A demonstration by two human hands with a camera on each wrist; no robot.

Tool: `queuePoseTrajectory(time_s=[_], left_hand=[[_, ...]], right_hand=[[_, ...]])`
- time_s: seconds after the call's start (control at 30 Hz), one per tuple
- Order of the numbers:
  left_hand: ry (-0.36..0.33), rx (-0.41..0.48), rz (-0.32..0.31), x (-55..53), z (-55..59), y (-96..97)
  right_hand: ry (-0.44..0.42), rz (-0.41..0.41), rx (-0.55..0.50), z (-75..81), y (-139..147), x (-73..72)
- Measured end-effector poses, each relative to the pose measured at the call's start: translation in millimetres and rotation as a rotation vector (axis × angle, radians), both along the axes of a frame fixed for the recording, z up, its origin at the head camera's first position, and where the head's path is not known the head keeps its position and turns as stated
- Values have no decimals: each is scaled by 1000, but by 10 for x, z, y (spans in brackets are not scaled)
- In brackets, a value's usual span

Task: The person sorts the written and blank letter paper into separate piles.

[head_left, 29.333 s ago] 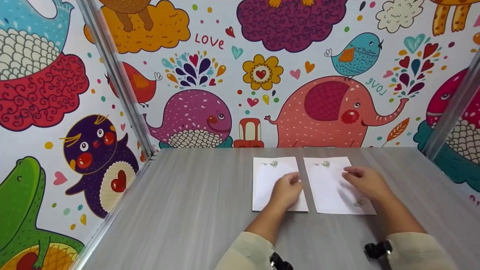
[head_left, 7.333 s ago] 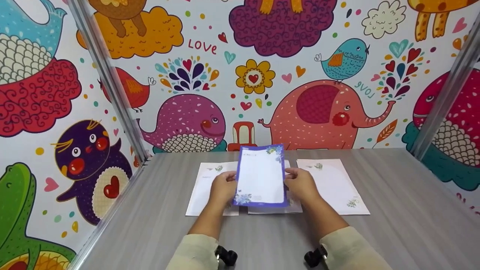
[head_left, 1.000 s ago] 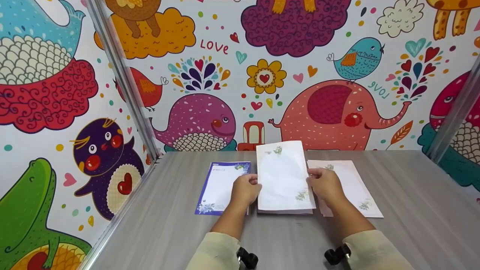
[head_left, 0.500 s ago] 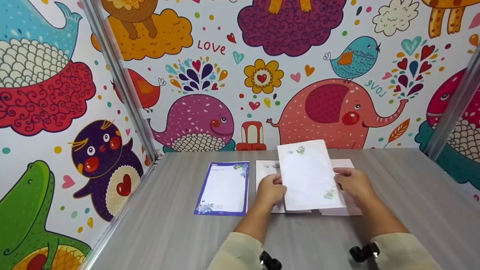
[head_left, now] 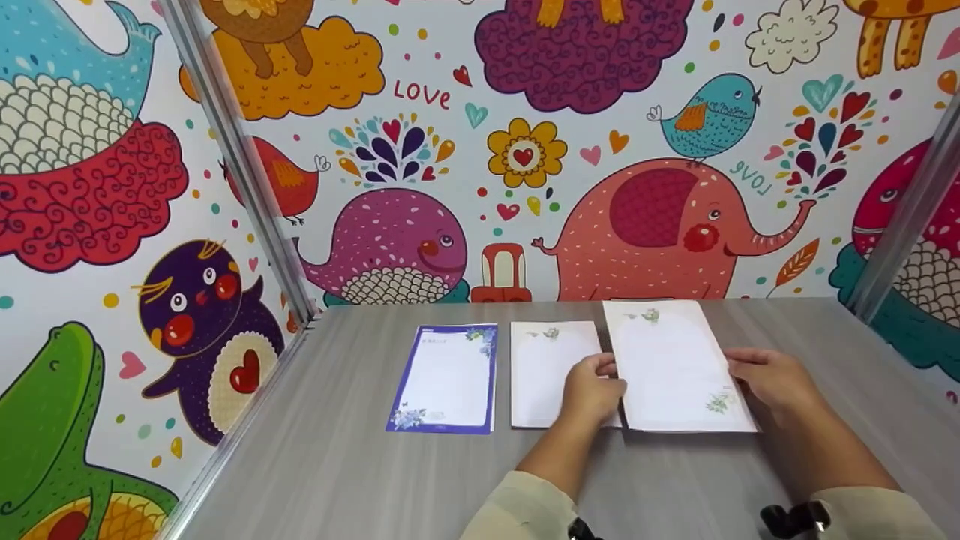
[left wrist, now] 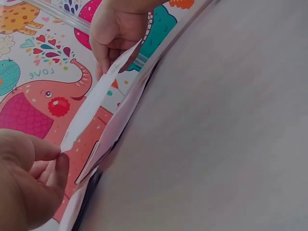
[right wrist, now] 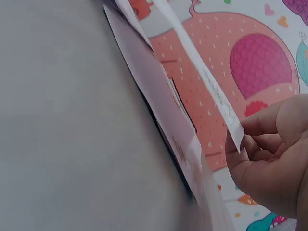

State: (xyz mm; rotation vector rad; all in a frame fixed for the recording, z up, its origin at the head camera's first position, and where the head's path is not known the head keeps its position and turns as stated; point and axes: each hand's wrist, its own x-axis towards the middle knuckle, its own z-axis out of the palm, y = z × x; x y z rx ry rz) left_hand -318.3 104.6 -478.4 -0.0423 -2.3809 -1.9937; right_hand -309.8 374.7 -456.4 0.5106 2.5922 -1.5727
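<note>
Being held by both hands: a white rectangular paper sheet (head_left: 667, 367) with small green floral prints, raised above the right side of the grey wood-grain table (head_left: 337, 465). Its left edge is pinched by the left hand (head_left: 592, 391), its right edge by the right hand (head_left: 772, 382); hands apart, paper spanning between them. Opposite-edge grip probably used so thin paper is kept level and the printed face is left uncovered. A pale pinkish paper pile (right wrist: 161, 98) is seen below, with a gap, in both wrist views. Just to the left, a white paper stack with green print (head_left: 547, 375) is laid flat, partly hidden by the left hand; farther left, a white sheet with violet-blue floral border (head_left: 446, 379). Spacing likely meant to prevent mixing. Number of sheets gripped: can't tell.
</note>
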Motion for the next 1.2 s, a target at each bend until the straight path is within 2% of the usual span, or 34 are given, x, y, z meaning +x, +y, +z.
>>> queuePoseTrajectory(time_s=[0.07,0.17,0.37,0.53,0.7,0.93,1.1,1.2], left_hand=[[40,17,2,15,-13,57],[59,38,-1,23,-25,115],[42,34,-27,28,-58,117],[28,-12,-43,17,-92,109],[26,-100,-60,9,-103,101],[14,-180,-113,22,-107,112],[23,-176,-152,36,-91,116],[-2,-164,-163,49,-76,118]], right_hand=[[8,6,-2,-5,73,7],[16,10,5,-7,138,16],[11,0,21,-46,124,15],[-8,-13,16,-84,116,16],[-32,-15,16,-89,130,23],[-58,-13,22,-93,163,7],[-56,0,28,-90,191,3],[-58,8,31,-74,202,7]])
